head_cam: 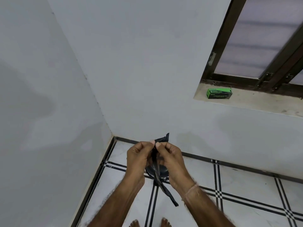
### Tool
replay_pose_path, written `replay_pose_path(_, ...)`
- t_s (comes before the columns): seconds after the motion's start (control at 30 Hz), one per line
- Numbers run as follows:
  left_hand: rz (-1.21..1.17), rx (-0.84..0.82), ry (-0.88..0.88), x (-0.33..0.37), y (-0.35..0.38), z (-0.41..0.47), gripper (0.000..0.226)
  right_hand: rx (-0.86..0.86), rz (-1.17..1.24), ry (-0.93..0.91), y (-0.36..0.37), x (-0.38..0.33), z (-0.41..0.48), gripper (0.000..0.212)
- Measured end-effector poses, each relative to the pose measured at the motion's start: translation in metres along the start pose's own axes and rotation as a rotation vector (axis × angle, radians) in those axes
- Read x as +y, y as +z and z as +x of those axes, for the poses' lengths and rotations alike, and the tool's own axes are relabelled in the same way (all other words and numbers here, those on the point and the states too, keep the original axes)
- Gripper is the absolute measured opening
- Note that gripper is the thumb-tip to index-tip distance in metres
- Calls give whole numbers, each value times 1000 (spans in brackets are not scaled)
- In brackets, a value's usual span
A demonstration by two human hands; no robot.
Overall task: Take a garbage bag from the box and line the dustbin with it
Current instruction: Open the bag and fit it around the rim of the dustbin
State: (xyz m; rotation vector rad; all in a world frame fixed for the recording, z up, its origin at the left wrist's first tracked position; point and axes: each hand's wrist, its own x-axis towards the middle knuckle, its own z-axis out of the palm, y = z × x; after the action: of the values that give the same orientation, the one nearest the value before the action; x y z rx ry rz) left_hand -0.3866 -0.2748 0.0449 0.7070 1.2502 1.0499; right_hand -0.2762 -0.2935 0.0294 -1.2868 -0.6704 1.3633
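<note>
Both hands, left [139, 154] and right [170, 154], pinch the folded black bag [161, 139] at its top edge, thumbs close together. It hangs as a long strip, tail toward the feet. Probably light, limp and slippery; grip the mouth edges. Below sits the bin [162, 171]; the box [219, 93] lies on the sill [255, 102].

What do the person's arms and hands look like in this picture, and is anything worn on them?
Both forearms are bare, with no sleeves in view, and visible hair along them. The left hand shows no ring or watch. The right hand is also bare, but a thin pale thread band circles its wrist, with a loose end hanging. No gloves are worn.
</note>
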Motion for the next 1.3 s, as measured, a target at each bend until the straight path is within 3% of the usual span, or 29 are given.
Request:
replay_pose_path(0.2,-93,15,-46,-8,3,6,26,97,228,110,-23,-8,11,23)
replay_pose_path(0.33,-29,80,-24,-17,6,12,30,262,196,168,-42,-5,35,16)
replay_pose_path(0.47,82,116,28,-24,6,13,32,397,205,96,-53,-13,51,17)
replay_pose_path(0.57,171,47,127,-27,0,9,32,429,147,31,-60,-19,59,21)
replay_pose_path(0.7,300,-281,144,-25,-26,1,39,328,159,-3,-69,-28,59,22)
replay_pose_path(0.87,361,-360,96,-2,-20,6,58,32,155,2,-65,-40,56,19)
replay_pose_path(0.97,477,-541,88,13,12,7,35,-72,129,1,-54,-45,58,20)
replay_pose_path(1.13,305,-530,2,7,28,5,14,-145,107,38,-49,-56,62,18)
replay_pose_path(1.2,226,-438,19,0,30,3,9,-83,-91,-23,-53,-54,65,14)
replay_pose_path(1.3,145,-186,66,-9,37,5,14,305,-613,-348,-64,-45,59,14)
